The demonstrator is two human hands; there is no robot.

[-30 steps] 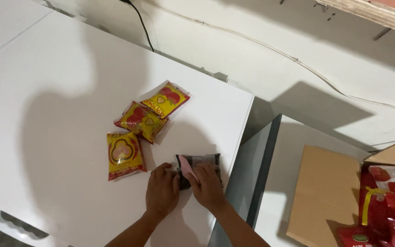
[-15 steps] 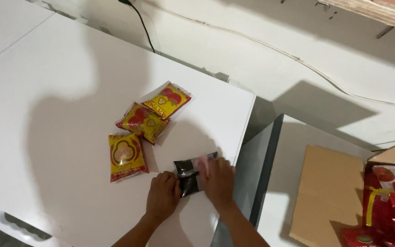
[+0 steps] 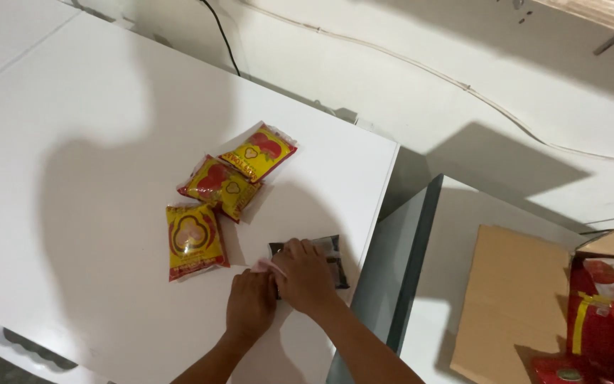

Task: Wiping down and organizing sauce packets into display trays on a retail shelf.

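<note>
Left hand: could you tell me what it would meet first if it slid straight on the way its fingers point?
The left hand points up and slightly right; it would probably meet the right hand on the dark packet first.

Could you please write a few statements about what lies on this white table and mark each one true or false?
1. Three yellow-and-red packets lie on the white table. True.
2. Both hands rest on a dark packet near the table's right edge. True: the left hand and the right hand are on it.
3. The left hand holds one of the yellow-and-red packets. False: they lie apart from both hands, untouched.
4. A cardboard box with red packets sits at the right. True.
5. The dark packet lies on top of the yellow-and-red packets. False: it lies on the bare table beside them.
</note>
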